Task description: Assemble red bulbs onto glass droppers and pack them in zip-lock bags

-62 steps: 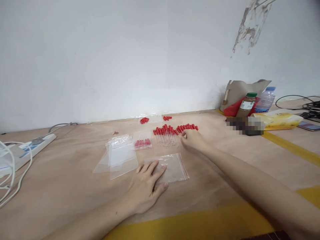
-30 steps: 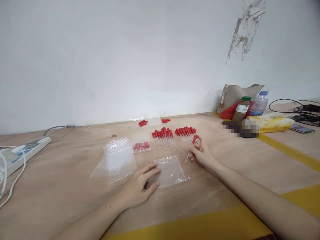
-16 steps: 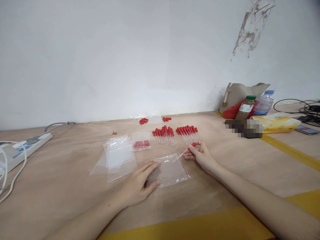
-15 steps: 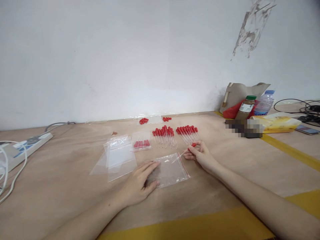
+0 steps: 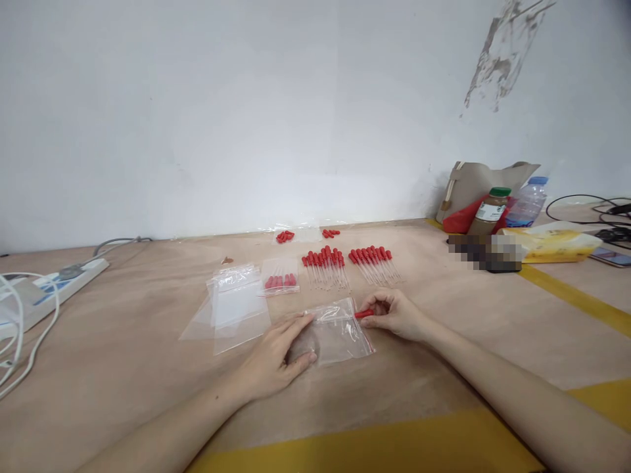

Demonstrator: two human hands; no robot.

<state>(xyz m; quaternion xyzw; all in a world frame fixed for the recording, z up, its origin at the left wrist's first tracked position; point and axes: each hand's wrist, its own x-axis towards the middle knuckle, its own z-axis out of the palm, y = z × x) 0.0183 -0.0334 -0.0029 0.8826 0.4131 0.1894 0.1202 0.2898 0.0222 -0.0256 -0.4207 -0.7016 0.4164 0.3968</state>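
Note:
A clear zip bag lies flat in front of me, its red-lined mouth facing right. On its left end rests my left hand, thumb and fingers apart and touching the plastic. My right hand pinches a dropper by its red rubber bulb at the bag's mouth. The dropper's clear stem points left into the bag and is hard to make out. Behind are two groups of red-bulbed droppers, one in the middle and one to the right. A filled zip bag holds several droppers.
Stacked clear bags lie to the left. Loose red bulbs sit near the wall. A power strip with white cables is at far left. Bottles, a grey bag, a yellow tissue pack and a phone stand right.
My right hand has moved the dropper down and left, bringing its bulb to the mouth of the bag. My left hand has stayed on the bag.

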